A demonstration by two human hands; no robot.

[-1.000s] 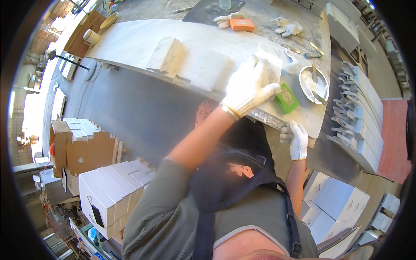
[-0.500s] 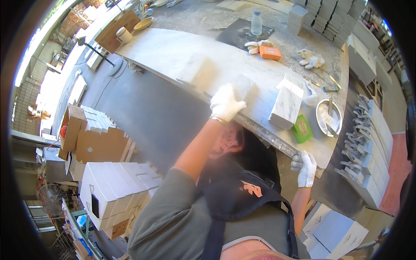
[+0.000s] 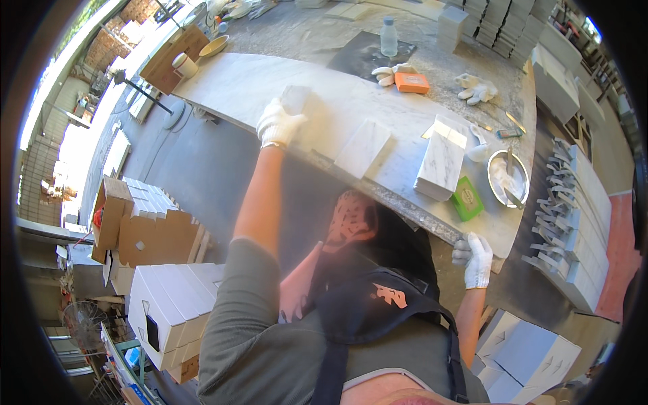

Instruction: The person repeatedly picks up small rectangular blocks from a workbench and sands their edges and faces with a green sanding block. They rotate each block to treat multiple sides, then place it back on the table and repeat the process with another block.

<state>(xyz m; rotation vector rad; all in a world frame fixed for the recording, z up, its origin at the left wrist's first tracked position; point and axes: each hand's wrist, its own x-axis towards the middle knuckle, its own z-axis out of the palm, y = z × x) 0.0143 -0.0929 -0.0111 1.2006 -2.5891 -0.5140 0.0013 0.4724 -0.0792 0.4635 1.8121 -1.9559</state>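
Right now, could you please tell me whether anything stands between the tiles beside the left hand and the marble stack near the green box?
Yes, one flat marble tile lies on the table between the tiles by the left hand and the marble stack; nothing else visible does.

Looks like a stone-tile workshop: dust-coated workbench at twelve o'clock, stacked tiles between one and two, cardboard carton toward nine.

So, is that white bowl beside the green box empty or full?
Not empty: the white bowl holds white material, and tools rest in it. I cannot tell how deep the filling goes.
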